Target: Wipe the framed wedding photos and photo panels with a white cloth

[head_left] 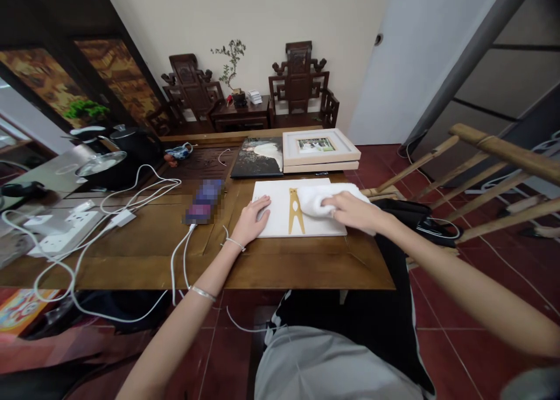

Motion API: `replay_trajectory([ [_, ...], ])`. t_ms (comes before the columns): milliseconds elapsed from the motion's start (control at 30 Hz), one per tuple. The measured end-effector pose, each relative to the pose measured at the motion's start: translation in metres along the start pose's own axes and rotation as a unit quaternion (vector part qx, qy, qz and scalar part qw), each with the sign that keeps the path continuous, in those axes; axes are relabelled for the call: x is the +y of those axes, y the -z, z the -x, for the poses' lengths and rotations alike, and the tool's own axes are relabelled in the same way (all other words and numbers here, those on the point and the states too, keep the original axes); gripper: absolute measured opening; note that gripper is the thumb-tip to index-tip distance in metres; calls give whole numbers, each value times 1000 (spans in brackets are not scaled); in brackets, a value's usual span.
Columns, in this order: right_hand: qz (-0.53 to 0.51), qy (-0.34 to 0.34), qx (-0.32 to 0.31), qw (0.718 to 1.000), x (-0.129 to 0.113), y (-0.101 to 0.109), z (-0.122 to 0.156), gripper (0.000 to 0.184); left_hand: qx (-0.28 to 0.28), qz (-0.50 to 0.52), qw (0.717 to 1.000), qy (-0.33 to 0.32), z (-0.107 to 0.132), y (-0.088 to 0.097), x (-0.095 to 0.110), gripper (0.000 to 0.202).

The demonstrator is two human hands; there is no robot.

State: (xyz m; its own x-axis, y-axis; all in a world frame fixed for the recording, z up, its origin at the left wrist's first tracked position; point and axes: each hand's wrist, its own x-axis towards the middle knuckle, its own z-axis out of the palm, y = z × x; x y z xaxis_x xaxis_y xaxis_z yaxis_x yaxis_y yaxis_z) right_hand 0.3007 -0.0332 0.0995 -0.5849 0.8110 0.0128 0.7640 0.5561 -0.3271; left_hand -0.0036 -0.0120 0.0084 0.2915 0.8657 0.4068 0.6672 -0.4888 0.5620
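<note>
A flat white panel (277,222) lies on the wooden table near its front edge. On its face is a gold A-shaped piece (294,213) with an oval hole, like the stand on a picture frame's back. My left hand (252,218) rests on the panel's left edge, fingers stretched out, holding nothing. Bunched in my right hand (352,211) is a white cloth (312,199), pressed against the panel's right half just beside the gold piece. The cloth covers part of the panel and spreads past its right edge.
Behind the panel lie white picture frames (321,133) and a dark photo print (258,156). A phone (204,202) on a white cable is to the left, with a power strip (65,234), a kettle (133,146) and a lidded pot (101,165) farther over. A wooden chair (437,167) stands right.
</note>
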Motion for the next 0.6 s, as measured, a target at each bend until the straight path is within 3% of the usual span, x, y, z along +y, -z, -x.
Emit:
replay_trajectory([
  [167, -13, -26, 15, 999, 35, 24, -61, 37, -7, 0, 1000, -1, 0, 1, -1, 34],
  [300, -7, -52, -1, 999, 44, 34, -78, 35, -10, 1, 1000, -2, 0, 2, -1, 33],
  [433, -15, -25, 21, 999, 39, 27, -62, 34, -11, 4, 1000, -2, 0, 2, 0, 34],
  [600, -8, -18, 21, 1000, 17, 0, -11, 36, -6, 3, 1000, -1, 1, 1, 2, 34],
])
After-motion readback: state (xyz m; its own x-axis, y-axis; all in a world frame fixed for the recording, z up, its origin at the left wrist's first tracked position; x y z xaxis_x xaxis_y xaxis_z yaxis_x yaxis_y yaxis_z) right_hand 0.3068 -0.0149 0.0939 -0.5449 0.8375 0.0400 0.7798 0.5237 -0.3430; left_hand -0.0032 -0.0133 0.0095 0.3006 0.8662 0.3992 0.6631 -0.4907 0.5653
